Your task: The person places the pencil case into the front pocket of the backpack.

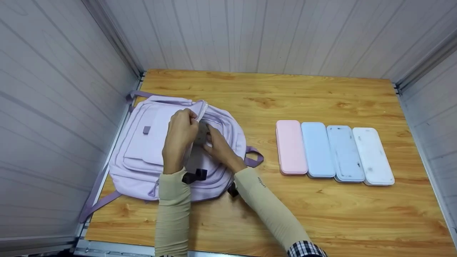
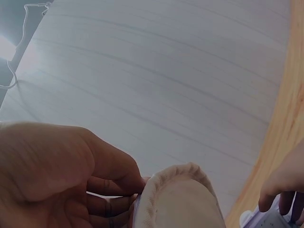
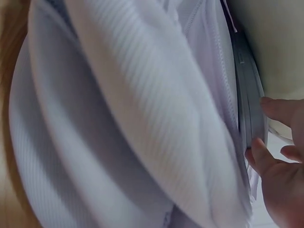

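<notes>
Beneath your left hand (image 1: 179, 134) lies the lilac backpack (image 1: 142, 146); that hand pinches the raised flap (image 2: 185, 206). Just to its right, the grey case (image 3: 252, 95) sits in the bag's opening, its edge gripped between your right hand's (image 1: 222, 147) thumb and fingers. Well right of that hand, a row of four boxes (image 1: 318, 148) lies on the surface (image 1: 264, 214). You seem to be guiding the case through the opening, inward or outward unclear; next calls for holding the flap clear and sliding the case straight
</notes>
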Motion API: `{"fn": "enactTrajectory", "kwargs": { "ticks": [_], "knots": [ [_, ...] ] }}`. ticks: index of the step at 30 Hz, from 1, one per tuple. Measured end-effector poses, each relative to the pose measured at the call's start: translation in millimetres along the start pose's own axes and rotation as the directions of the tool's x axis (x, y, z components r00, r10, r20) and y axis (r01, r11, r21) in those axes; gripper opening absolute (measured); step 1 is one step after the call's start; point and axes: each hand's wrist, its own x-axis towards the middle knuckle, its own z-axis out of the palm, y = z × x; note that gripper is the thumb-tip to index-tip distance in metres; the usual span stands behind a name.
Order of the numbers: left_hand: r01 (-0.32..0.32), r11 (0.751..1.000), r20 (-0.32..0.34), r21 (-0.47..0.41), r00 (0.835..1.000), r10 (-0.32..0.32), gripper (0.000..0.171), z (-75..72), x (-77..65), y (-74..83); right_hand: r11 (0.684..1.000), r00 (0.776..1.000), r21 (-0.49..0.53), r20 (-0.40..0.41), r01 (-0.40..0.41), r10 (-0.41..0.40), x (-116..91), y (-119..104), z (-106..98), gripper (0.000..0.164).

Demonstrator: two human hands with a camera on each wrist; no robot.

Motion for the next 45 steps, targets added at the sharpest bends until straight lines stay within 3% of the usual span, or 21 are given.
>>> {"fn": "enactTrajectory", "kwargs": {
  "ticks": [4,11,19,29,45],
  "knots": [
    [0.005,1.0,0.012,-0.002,1.0,-0.005,0.024,-0.6,0.5,0.6,0.998,1.0,0.053,0.016,-0.016,0.016,1,-1,-2,0.069],
    [0.012,1.0,0.011,-0.005,1.0,-0.012,0.023,-0.9,0.7,0.8,0.983,0.994,0.146,0.008,-0.112,0.112,-1,-6,-13,0.068],
    [0.009,1.0,-0.001,0.002,1.0,-0.009,0.023,-0.7,-0.2,-1.0,0.995,0.989,0.089,-0.136,-0.043,0.055,-9,-8,-41,0.06],
    [0.003,1.0,0.001,0.0,1.0,-0.003,0.024,-5.4,-2.6,-1.5,0.995,0.956,0.056,-0.277,-0.087,0.099,-39,-7,-82,0.055],
    [-0.011,1.0,-0.025,-0.009,1.0,0.011,0.022,-5.0,-2.1,-2.0,0.99,0.885,-0.004,-0.447,-0.144,0.127,-105,14,-122,0.055]
  ]
}}
